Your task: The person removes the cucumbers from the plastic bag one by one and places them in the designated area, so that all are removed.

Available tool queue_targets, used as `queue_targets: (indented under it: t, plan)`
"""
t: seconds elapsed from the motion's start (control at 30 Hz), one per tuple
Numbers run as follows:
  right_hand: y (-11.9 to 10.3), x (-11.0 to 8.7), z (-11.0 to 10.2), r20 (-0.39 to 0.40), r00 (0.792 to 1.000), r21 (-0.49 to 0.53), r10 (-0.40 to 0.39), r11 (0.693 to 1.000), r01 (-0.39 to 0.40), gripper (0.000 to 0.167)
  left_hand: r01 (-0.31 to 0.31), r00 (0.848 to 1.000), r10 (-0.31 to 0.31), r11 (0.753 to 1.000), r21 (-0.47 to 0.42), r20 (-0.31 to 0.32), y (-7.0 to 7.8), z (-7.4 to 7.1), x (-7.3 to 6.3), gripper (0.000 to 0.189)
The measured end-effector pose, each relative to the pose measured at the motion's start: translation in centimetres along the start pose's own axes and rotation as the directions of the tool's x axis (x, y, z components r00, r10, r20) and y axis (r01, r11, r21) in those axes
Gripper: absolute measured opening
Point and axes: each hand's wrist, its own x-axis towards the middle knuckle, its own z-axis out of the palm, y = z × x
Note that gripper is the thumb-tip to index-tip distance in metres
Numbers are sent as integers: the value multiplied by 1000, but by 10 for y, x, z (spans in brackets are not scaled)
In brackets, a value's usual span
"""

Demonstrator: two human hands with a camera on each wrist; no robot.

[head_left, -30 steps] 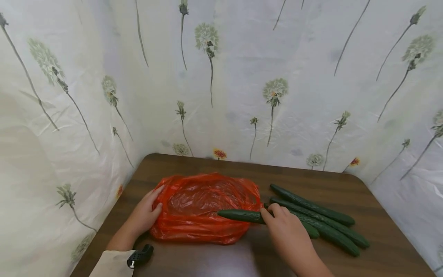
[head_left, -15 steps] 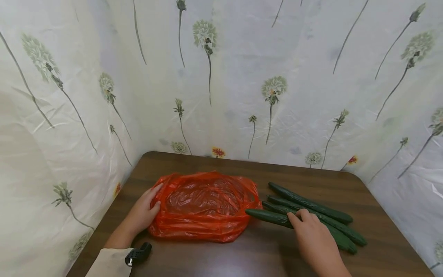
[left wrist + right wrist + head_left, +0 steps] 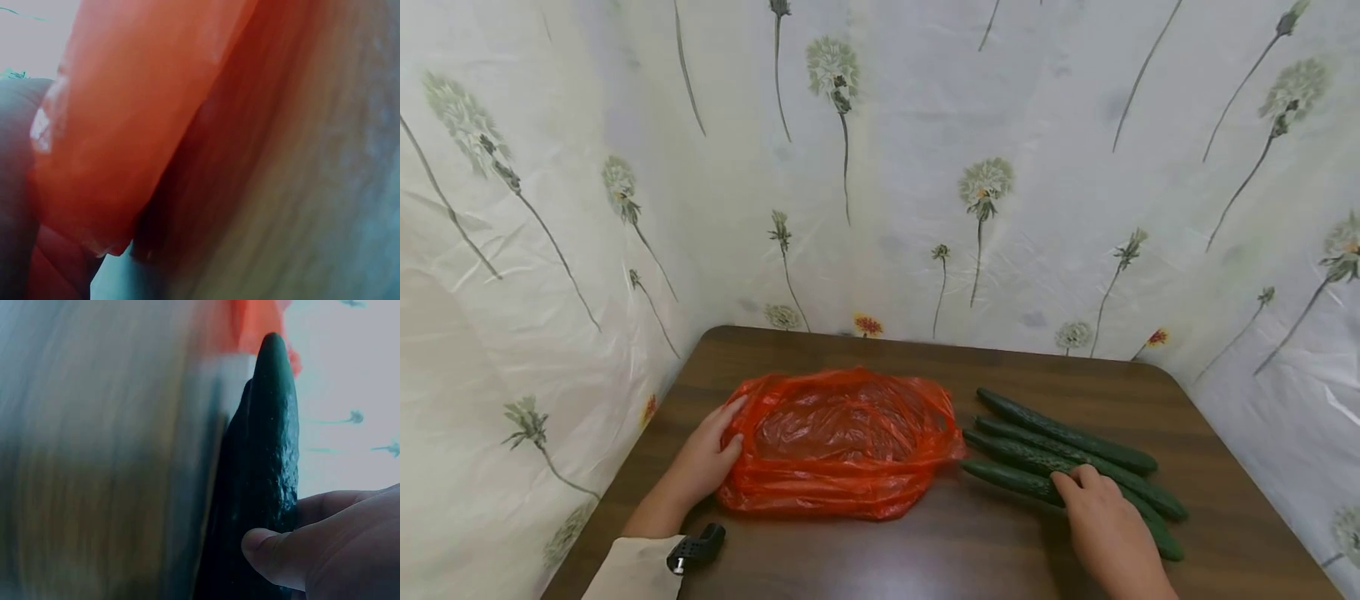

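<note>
My right hand [image 3: 1108,521] grips a dark green cucumber [image 3: 1011,481], the nearest of several lying side by side at the right of the table. In the right wrist view the thumb lies across this cucumber [image 3: 275,431], and its tapered end points at the red plastic bag. My left hand [image 3: 703,458] holds the left side of the red plastic bag [image 3: 842,492], thumb and fingers at its edge. In the left wrist view the bag's film [image 3: 137,125] covers part of the hand, so the fingertips are hidden. The bag lies spread, its upper face sunken.
Three other cucumbers [image 3: 1067,432] lie slanted behind the gripped one. A brown wooden table [image 3: 820,558] bears everything. A curtain with dandelion prints [image 3: 895,167] hangs behind and at both sides. A black device [image 3: 696,548] sits at the left sleeve.
The right hand has moved right with the cucumber, from over the bag to beside the other cucumbers. The left hand keeps its place on the bag. The head view has shifted slightly.
</note>
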Motion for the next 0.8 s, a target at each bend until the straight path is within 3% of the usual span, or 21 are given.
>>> queue_targets:
  t: [0.4, 0.8]
  plan:
    - [15, -2, 14, 75, 996, 0, 41, 999, -41, 48, 33, 999, -33, 999, -8, 19, -2, -4, -5, 63]
    - [17, -9, 30, 4, 997, 67, 73, 995, -73, 67, 21, 1000, -21, 998, -60, 4, -3, 1, -13, 54]
